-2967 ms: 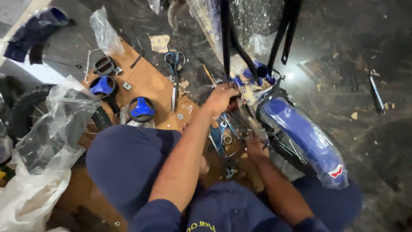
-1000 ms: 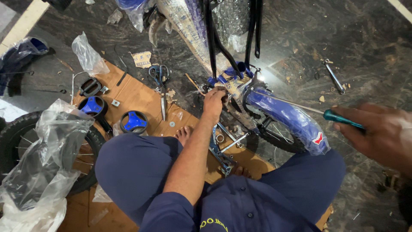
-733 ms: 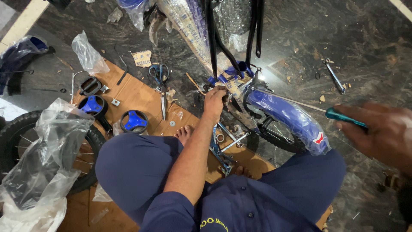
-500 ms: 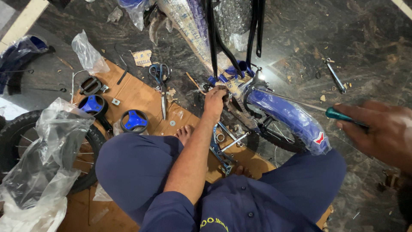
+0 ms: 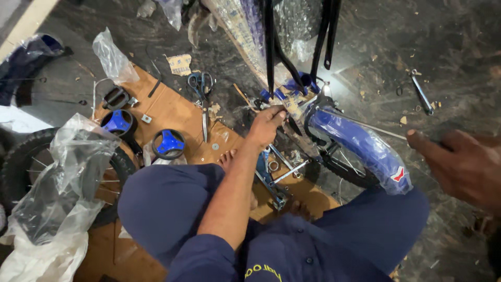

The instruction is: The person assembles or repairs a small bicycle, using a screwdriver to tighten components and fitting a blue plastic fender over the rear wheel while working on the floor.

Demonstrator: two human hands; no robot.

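two blue training wheels point(image 5: 117, 122), one scissors point(image 5: 201, 82), one wrench point(image 5: 420, 92)

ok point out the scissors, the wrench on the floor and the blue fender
scissors point(image 5: 201, 83), head view, on the handle loops
wrench point(image 5: 420, 94), head view, on the middle of its shaft
blue fender point(image 5: 360, 146), head view, on its plastic-wrapped curved top

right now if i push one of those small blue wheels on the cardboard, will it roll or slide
The small blue wheel lies flat on the cardboard, so it would probably slide, not roll. It looks like light plastic, likely easy to shift. The loose washer nearby might get knocked.
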